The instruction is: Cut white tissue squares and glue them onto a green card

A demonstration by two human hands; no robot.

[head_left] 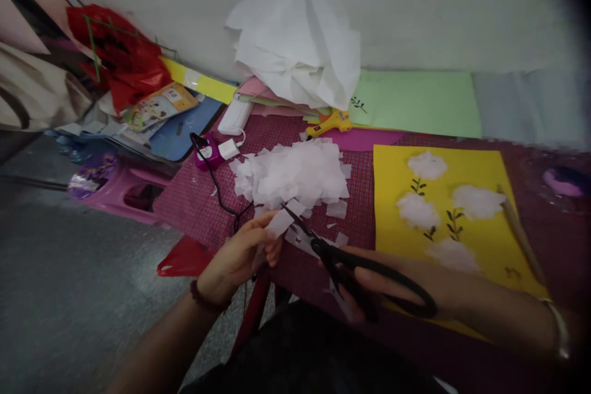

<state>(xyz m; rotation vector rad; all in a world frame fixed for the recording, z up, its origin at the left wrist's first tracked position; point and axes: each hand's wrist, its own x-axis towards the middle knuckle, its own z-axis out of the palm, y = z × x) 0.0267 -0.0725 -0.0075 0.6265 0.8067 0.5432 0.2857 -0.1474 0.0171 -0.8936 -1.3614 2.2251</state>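
Note:
Between its thumb and fingers my left hand (252, 245) pinches a strip of thin white paper (279, 222) near the table's front edge. A pair of black-handled scissors (323, 249) is in my right hand (376, 280), its handles opened wide and its blades at the strip. Just beyond both hands lies a heap of small white paper squares (295, 172), with a few loose pieces around it. To the right a yellow sheet (390, 197) carries several fluffy white paper flowers (427, 165) and dark drawn leaves.
A yellow glue gun (330, 124) lies behind the heap, by crumpled white paper (300, 43) and a green sheet (420, 101). At left are a purple power socket (207, 154) with a black cord and a pink stool (124, 191). A brown stick (521, 234) crosses the yellow sheet.

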